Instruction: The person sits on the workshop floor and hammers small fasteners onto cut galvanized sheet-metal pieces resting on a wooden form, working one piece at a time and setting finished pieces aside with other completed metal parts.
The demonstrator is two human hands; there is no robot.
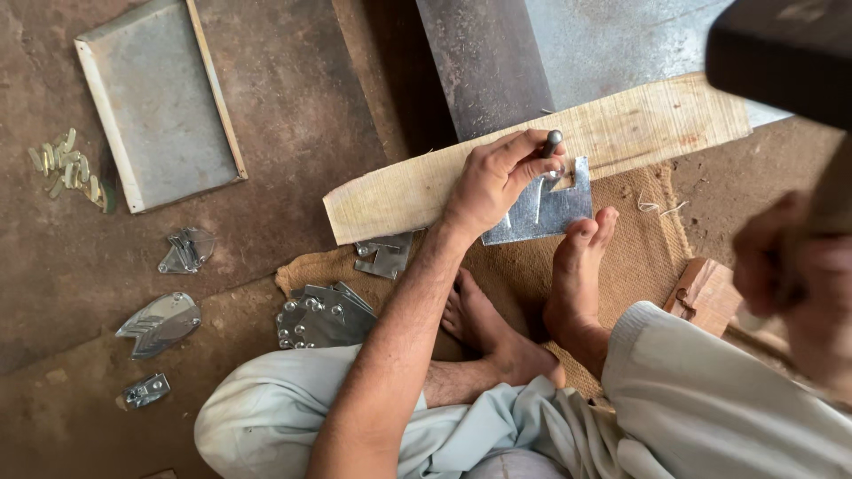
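A single head-worn camera looks almost straight down from close above a person seated on the floor (293, 133), taking in lap, feet and a wooden plank (621, 133) just ahead.

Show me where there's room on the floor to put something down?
Bare floor lies between the flat metal tray and the wooden plank, and below the tray above the small metal pieces. It is crowded on the sackcloth mat, where the left hand holds a punch on a metal sheet beside the feet.
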